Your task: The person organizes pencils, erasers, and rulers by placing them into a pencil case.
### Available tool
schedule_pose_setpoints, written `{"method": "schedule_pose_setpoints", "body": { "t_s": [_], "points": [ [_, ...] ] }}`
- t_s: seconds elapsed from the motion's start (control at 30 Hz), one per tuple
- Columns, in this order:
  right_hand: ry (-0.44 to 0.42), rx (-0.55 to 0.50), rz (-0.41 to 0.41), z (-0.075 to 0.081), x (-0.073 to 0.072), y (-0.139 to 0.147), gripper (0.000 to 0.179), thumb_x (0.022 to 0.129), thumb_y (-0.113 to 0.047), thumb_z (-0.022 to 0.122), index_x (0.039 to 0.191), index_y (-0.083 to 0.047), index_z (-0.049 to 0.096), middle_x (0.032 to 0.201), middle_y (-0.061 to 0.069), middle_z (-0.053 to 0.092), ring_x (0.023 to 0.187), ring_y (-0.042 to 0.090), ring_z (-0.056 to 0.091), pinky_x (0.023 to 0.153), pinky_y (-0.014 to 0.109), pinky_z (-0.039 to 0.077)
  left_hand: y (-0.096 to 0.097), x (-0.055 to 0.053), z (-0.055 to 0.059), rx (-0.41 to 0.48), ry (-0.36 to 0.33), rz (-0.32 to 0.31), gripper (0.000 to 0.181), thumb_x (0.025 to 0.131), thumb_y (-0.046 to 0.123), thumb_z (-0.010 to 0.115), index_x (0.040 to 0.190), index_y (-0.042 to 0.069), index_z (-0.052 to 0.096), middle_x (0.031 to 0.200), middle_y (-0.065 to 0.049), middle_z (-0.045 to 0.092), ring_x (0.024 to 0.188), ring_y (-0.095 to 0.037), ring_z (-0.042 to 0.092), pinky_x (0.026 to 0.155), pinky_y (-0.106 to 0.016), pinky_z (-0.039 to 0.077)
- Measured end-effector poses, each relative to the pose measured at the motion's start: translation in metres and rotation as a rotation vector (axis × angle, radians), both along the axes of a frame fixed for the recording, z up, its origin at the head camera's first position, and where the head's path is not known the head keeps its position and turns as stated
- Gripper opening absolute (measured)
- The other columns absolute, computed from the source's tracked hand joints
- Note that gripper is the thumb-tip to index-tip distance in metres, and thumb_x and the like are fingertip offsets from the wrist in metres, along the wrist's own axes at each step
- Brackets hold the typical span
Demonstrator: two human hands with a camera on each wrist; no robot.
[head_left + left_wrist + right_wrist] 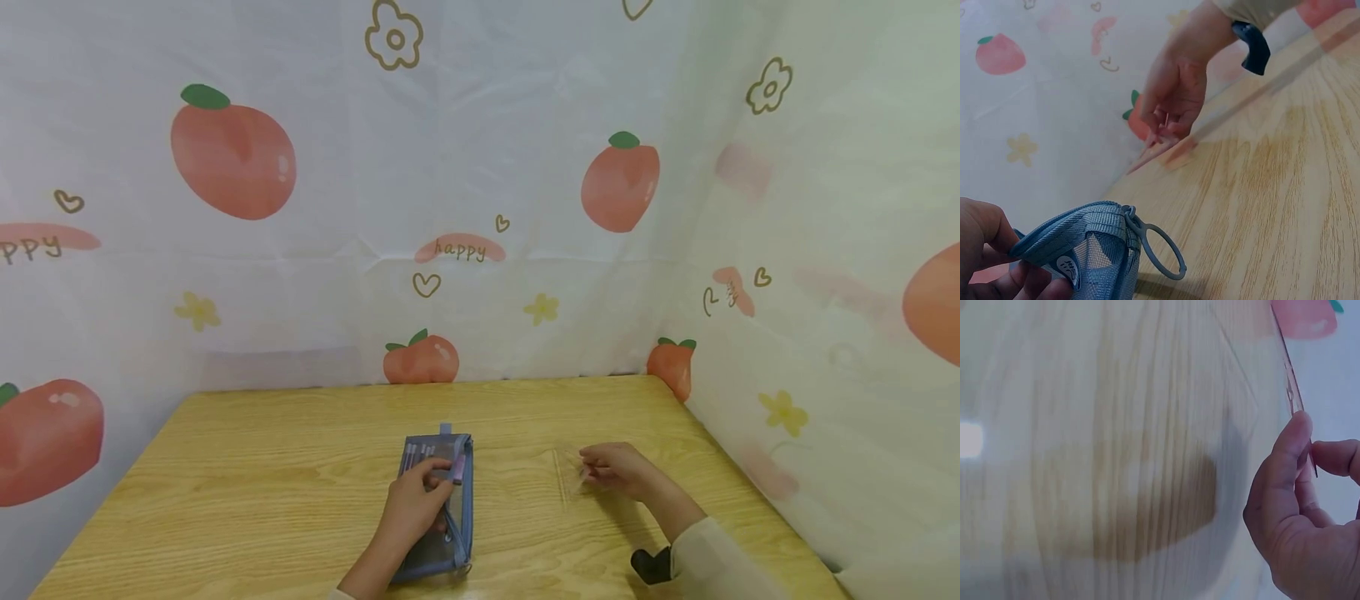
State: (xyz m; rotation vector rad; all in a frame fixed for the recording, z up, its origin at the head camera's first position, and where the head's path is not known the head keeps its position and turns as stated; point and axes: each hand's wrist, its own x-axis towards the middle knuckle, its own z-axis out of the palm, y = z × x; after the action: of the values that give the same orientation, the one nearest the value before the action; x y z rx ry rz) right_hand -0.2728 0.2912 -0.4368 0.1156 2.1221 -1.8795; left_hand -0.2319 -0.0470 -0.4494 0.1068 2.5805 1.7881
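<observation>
A blue mesh zip pencil case (429,557) lies on the table, several slim pens (410,454) showing through its top. My left hand (414,505) is over it, and in the left wrist view the thumb and fingers pinch the fabric edge of the pencil case (1100,228) by its zip. A small lilac piece (458,468) shows beside the fingertips. Off to the right, my right hand (621,471) pinches a thin, clear set square (566,483) between thumb and fingers, just above the table. The right wrist view shows the set square (1290,378) nearly edge-on.
The wooden table (262,483) is bounded at the back and right by a white curtain (337,183) printed with peaches. A ring pull (1163,253) hangs from the pencil case's zip. A black band (651,566) is by the right sleeve.
</observation>
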Motion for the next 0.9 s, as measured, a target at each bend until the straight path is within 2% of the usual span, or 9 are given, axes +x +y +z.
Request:
{"method": "schedule_pose_setpoints", "body": {
  "t_s": [0.23,0.43,0.6,0.9],
  "points": [
    [0.005,-0.04,0.031,-0.008,-0.003,-0.029,0.04,0.098,-0.012,0.054,0.125,0.018,0.053,0.099,0.01,0.056,0.08,0.011,0.061,0.076,0.023,0.06,-0.001,0.0,0.0,0.011,0.003,-0.006,0.04,0.083,0.011,0.062,0.122,0.001,0.064,0.087,-0.006,0.064,0.049,-0.011,0.057,0.044,-0.03,0.057],
    [0.017,-0.107,0.103,-0.01,-0.007,-0.049,0.045,0.1,-0.011,0.049,0.132,0.02,0.046,0.09,0.005,0.059,0.079,0.01,0.062,0.077,0.022,0.059,0.0,0.0,0.001,0.016,0.001,-0.005,0.04,0.084,0.011,0.062,0.123,0.002,0.065,0.086,-0.006,0.064,0.048,-0.011,0.057,0.044,-0.03,0.056],
    [0.009,-0.125,0.134,-0.012,-0.007,-0.068,0.045,0.099,-0.011,0.049,0.132,0.02,0.046,0.087,0.004,0.059,0.08,0.01,0.061,0.079,0.022,0.058,-0.001,0.0,0.001,0.021,0.003,-0.01,0.04,0.084,0.01,0.061,0.123,0.001,0.064,0.088,-0.006,0.065,0.051,-0.011,0.056,0.045,-0.031,0.057],
    [-0.002,-0.124,0.158,-0.017,-0.005,-0.094,0.044,0.098,-0.009,0.049,0.131,0.021,0.046,0.092,0.008,0.056,0.081,0.011,0.059,0.076,0.021,0.058,-0.001,0.0,0.001,0.025,0.005,-0.019,0.04,0.085,0.01,0.061,0.124,0.001,0.064,0.087,-0.006,0.066,0.046,-0.013,0.058,0.045,-0.03,0.056]
  ]
}}
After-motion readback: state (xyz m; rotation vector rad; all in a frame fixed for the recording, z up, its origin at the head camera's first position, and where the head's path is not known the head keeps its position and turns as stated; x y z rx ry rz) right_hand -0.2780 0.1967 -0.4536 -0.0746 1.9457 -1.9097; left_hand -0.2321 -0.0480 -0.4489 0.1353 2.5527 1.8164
